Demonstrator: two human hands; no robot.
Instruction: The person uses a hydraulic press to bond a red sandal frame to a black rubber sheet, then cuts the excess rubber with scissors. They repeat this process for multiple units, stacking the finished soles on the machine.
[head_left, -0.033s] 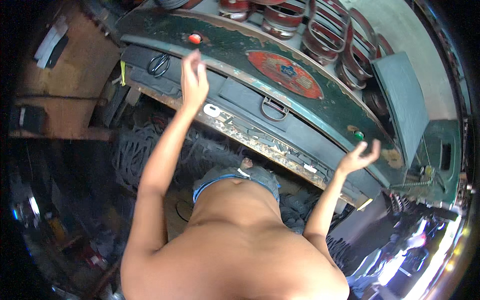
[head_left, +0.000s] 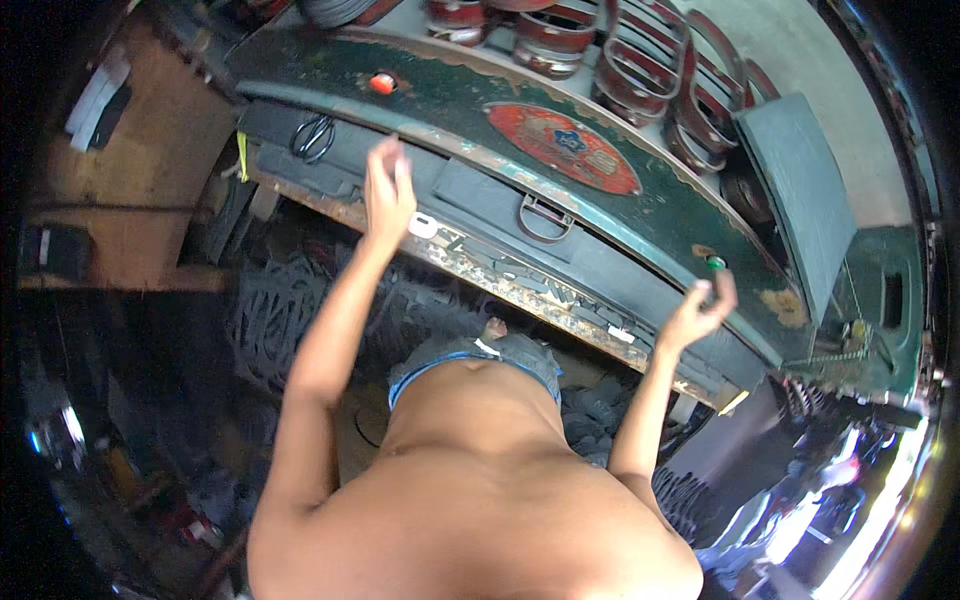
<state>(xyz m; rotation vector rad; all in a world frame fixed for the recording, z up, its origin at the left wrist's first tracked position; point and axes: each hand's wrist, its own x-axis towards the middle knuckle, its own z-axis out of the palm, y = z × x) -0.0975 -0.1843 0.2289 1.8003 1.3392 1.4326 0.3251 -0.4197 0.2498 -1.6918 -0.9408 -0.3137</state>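
Both hands hover in front of a green press beam (head_left: 450, 85) with chipped paint. My left hand (head_left: 390, 200) is raised below the red button (head_left: 383, 83), thumb apart from slightly bent fingers, nothing visible in it. Over the beam's right part, my right hand (head_left: 692, 318) has a finger in line with the green button (head_left: 716, 263); contact cannot be made out. Its fingers are apart and hold nothing visible. Between the hands, a metal cutting die (head_left: 545, 222) with a strip across it lies on a dark sheet (head_left: 475, 190) under the beam.
Several reddish metal dies (head_left: 548, 45) stand on top of the press. A grey slab (head_left: 800, 195) leans at right. Black loops (head_left: 313, 138) lie at left. Dark scraps and a white oval piece (head_left: 423, 225) lie along the front ledge (head_left: 500, 285); cut dark webbing (head_left: 285, 320) hangs below.
My left hand has drawn back toward me from the beam. My right hand has moved left, its finger now lining up with the green button. The whole view has shifted slightly.
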